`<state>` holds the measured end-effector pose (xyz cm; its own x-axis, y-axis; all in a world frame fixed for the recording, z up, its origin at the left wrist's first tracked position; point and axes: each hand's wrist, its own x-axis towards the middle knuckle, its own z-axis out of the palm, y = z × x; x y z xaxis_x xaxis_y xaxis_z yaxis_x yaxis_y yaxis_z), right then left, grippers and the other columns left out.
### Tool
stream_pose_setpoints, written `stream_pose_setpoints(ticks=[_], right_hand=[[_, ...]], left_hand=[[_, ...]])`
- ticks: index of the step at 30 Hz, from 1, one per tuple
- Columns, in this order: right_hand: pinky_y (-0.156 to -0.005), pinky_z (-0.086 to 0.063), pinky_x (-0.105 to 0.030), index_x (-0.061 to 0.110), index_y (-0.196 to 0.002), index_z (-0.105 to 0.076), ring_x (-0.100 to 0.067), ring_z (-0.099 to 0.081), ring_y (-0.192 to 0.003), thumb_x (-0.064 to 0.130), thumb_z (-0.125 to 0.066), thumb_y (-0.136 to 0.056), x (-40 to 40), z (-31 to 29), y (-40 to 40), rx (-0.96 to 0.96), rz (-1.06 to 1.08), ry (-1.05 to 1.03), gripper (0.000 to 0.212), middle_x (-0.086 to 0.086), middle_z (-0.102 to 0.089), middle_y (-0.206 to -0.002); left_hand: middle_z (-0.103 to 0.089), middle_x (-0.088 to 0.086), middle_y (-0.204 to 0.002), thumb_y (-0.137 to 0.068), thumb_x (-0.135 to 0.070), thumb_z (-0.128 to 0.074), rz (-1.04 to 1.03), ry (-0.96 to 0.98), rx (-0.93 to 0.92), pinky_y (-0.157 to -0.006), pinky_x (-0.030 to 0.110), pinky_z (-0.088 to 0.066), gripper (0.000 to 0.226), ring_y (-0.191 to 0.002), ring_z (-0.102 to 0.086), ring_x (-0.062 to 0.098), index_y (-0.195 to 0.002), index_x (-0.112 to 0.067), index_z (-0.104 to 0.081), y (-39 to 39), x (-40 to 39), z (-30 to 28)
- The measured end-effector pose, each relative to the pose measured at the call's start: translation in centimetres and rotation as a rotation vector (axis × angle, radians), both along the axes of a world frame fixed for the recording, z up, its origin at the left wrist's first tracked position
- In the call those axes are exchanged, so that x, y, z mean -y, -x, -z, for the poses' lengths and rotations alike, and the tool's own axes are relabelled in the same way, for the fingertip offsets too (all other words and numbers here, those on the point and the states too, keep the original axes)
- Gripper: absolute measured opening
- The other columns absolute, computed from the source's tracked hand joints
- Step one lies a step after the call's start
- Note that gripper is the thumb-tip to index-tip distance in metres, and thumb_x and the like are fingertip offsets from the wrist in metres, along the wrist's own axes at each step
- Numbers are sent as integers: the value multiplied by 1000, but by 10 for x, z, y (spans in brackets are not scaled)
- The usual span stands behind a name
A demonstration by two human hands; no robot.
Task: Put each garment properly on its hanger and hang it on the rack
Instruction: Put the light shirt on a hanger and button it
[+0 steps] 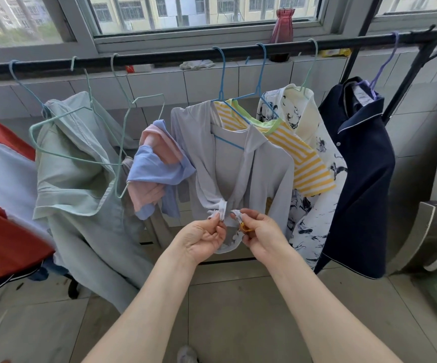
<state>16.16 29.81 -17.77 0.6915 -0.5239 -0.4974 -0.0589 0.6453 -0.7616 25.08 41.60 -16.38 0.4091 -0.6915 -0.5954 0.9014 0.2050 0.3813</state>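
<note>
A pale grey zip-front top (241,174) hangs on a blue hanger (225,100) at the middle of the black rack rail (159,57), among other hung garments. Tugging its hem could likely drag it crooked or off the hanger. The left hand (201,238) and right hand (260,231) each pinch a hem corner between curled fingers (218,229).

Two bare forearms reaching forward and upward, converging toward the middle; left hand (203,238) palm up, fingers curled, pinching pale grey fabric; right hand (260,233) close beside it (nearly touching), thumb and fingertips pinched together
</note>
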Motion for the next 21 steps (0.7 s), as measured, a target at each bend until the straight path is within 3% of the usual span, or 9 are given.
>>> stream_pose_setpoints(ticks=[2,6,14,17,21], right_hand=[[-56,-35,-23,18,-89,-57,-10,-51,-61,-3,-58,-91,1,1,3,30,26,-132,21,4,-71,-67],[-63,-36,-28,15,-88,-58,-12,-52,-62,-5,-61,-88,3,3,6,96,20,-256,20,0,-71,-70],[-68,-45,-29,12,-87,-63,-14,-61,-65,-3,-62,-88,-2,1,5,154,-3,-252,15,-2,-69,-71],[-60,-54,-23,7,-90,-62,-14,-66,-58,-5,-61,-88,-4,-1,5,205,-37,-245,12,-8,-70,-72],[-55,-55,-22,7,-91,-62,-14,-67,-57,-7,-64,-85,-4,-1,4,197,-52,-157,15,-8,-70,-73]], left_hand=[[-60,9,-76,-82,4,-58,7,32,0,-52,16,-50,10,-69,-51,12,-88,-3,-57,3,1,-1],[-66,8,-72,-89,7,-55,-26,-17,106,-55,18,-54,16,-68,-59,14,-82,-5,-62,8,5,-5],[-72,9,-72,-89,12,-55,-76,-71,352,-60,21,-58,17,-63,-71,15,-90,-1,-66,12,9,-7],[-73,11,-77,-91,11,-55,-72,-57,393,-57,21,-57,17,-65,-71,16,-92,-1,-67,12,8,-7],[-71,11,-79,-91,5,-58,-44,-82,435,-57,20,-55,12,-65,-67,15,-92,-1,-69,11,7,-6]])
